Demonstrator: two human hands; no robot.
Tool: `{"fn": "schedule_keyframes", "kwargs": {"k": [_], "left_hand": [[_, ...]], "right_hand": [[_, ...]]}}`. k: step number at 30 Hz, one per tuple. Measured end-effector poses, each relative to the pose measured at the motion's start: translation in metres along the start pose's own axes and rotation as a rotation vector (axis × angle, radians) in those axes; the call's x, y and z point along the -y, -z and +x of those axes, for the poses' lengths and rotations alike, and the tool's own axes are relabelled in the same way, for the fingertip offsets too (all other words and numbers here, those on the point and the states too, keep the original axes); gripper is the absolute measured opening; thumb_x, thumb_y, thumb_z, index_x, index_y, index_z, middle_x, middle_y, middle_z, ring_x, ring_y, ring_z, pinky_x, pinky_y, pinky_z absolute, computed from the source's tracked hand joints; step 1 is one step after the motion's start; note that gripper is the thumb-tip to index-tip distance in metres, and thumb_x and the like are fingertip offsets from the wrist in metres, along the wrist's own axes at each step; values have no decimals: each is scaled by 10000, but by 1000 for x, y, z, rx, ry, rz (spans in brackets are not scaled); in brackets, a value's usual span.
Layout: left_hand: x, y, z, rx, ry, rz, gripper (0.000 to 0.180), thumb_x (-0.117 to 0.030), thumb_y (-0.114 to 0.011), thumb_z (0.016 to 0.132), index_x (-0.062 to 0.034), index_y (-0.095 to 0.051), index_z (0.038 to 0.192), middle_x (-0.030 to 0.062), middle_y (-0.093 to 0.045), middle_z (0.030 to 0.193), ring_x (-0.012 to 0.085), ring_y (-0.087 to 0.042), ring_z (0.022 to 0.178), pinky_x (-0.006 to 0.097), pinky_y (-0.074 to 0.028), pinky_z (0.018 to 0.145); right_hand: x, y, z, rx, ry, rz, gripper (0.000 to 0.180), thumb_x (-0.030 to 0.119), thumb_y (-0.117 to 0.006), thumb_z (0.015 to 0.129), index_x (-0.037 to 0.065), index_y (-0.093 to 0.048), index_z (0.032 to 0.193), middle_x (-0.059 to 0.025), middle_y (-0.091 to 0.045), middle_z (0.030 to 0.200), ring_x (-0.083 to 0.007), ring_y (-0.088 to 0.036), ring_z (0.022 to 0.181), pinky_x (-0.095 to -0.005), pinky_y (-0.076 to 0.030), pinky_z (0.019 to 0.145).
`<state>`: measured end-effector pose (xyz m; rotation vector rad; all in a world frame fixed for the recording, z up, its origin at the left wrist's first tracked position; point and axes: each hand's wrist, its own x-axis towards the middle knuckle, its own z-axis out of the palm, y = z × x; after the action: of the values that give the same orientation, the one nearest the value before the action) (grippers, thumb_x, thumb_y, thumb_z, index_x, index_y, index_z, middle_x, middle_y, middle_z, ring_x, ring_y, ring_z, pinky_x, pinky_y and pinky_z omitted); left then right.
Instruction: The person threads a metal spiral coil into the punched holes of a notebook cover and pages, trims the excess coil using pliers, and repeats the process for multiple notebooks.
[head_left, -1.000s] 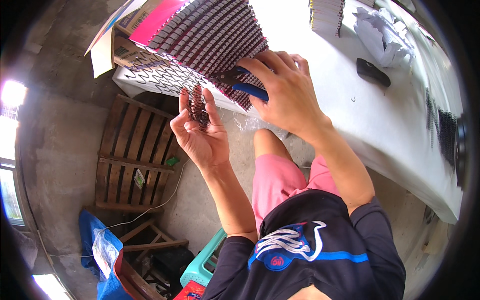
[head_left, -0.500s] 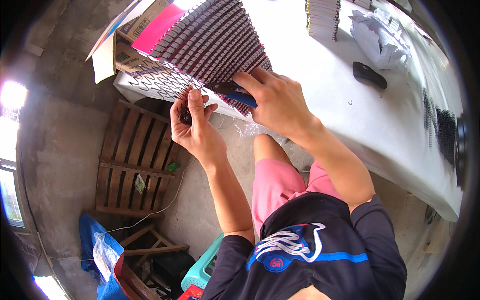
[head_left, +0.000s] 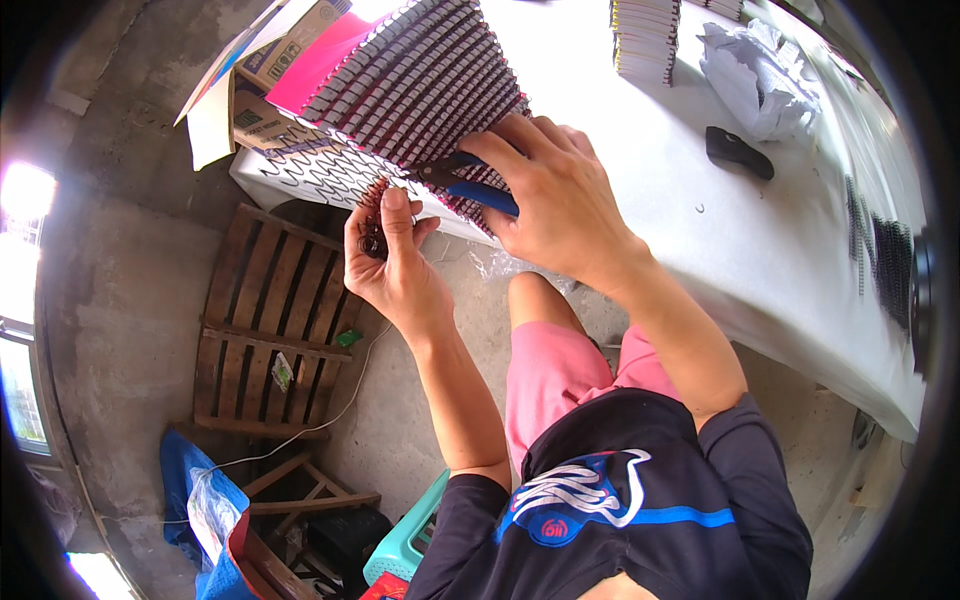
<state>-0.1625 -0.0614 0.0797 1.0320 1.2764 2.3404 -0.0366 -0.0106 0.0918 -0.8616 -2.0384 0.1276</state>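
Closely bunched dark wire coils [head_left: 373, 238], blue-handled pliers [head_left: 484, 194]

A rough grey concrete wall [head_left: 130, 300] is at nine o'clock, with a bright glass window [head_left: 22, 392] full of white light. Closer in is a big brown rack of wooden slats [head_left: 275, 341]. A teal plastic stool [head_left: 403, 540] is near seven o'clock, on a grey concrete floor [head_left: 385, 400]. A long white-covered table [head_left: 640, 150] fills one to three o'clock.
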Motion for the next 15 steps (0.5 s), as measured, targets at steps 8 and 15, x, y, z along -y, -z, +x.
{"fn": "schedule_keyframes", "kwargs": {"k": [8, 15], "left_hand": [[0, -1, 0, -7, -35, 44, 189, -146, -657, 863, -1, -621, 978, 46, -639, 857, 73, -604, 732, 178, -509, 551], [-5, 4, 2, 50, -83, 59, 338, -130, -650, 864, 10, -556, 1157, 47, -640, 881, 75, -609, 731, 185, -501, 551]], "right_hand": [[-3, 0, 2, 255, -142, 175, 390, 167, -686, 696, 129, -582, 1070, -81, -610, 978, -271, -619, 903, -427, -475, 778], [-6, 13, 0, 67, -21, 88, 417, 164, -700, 683, 137, -587, 1084, -68, -609, 1026, -262, -588, 968, -439, -415, 854]]}}
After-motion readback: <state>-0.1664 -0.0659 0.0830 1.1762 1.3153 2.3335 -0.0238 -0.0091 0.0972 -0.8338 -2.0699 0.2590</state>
